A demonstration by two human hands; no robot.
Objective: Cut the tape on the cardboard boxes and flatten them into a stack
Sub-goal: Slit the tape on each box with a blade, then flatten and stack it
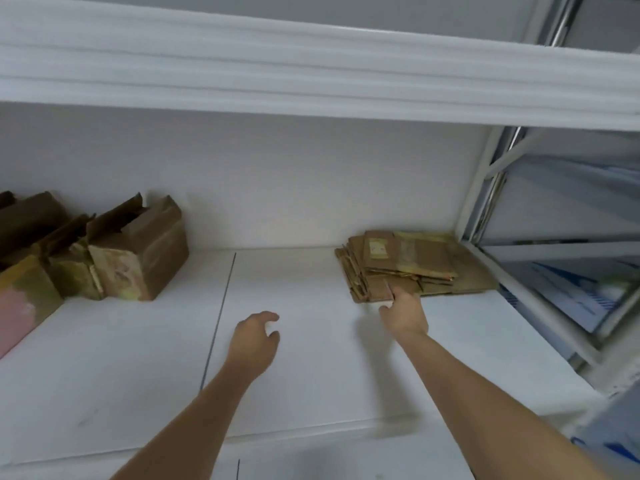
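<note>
A stack point(412, 263) of flattened cardboard is seen at the back right of the white shelf point(311, 358), pushed close to the wall and the metal upright point(479, 188), presumably so that the middle of the shelf is left free for working. The right hand point(403, 311) is stretched to the stack's near edge; its fingertips touch or pinch the front corner of a sheet, though a true grip cannot be told, since the fingers are hidden by the back of the hand. The left hand point(254, 341) is held above the bare shelf with fingers loosely curled, and nothing is carried in it.

The boxes point(114, 254) not yet flattened are grouped at the back left, flaps raised and torn, well apart from the stack. No cutter is seen.

A wide stretch of shelf lies between the two groups. Room overhead is limited by the upper shelf point(311, 64), and to the right by the frame, so any lifting is judged to be best kept low and toward the centre.
</note>
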